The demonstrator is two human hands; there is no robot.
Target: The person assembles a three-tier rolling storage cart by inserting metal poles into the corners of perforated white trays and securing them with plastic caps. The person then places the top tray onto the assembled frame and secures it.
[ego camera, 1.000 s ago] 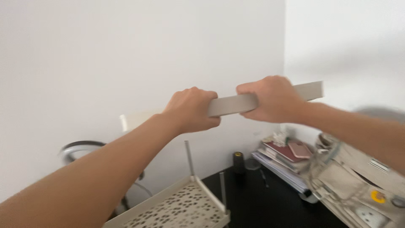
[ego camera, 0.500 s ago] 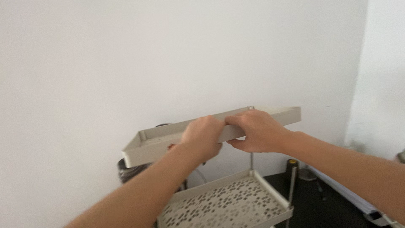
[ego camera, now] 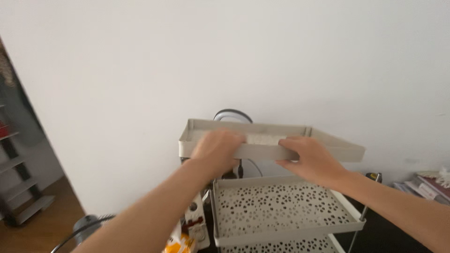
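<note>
I see a plain white wall (ego camera: 234, 56) filling most of the view, from nine o'clock round to three. Below centre, at six o'clock, stands a beige metal rack (ego camera: 286, 211) whose perforated shelf lies flat, with a second shelf just showing beneath it and thin upright posts at its corners.

Held in the air just above that rack, at the centre, is a loose beige tray (ego camera: 272, 140), tilted slightly so its right end sits lower; it is apart from the shelf below. My left hand (ego camera: 216, 152) grips the tray's near wall left of the middle, fingers curled over the rim and clamped on it. My right hand (ego camera: 313, 161) holds the same wall right of the middle, fingers closed on it, thumb along the lower edge. The two hands are near each other, not touching.

Behind the tray, at twelve o'clock, a dark curved handle (ego camera: 233, 114) rises against the wall. At three o'clock lies a stack of books (ego camera: 429, 185). At seven o'clock an orange and white packet (ego camera: 180, 243) sits beside the rack, and at nine o'clock grey shelves (ego camera: 18, 187) stand over a wooden floor (ego camera: 37, 229).
</note>
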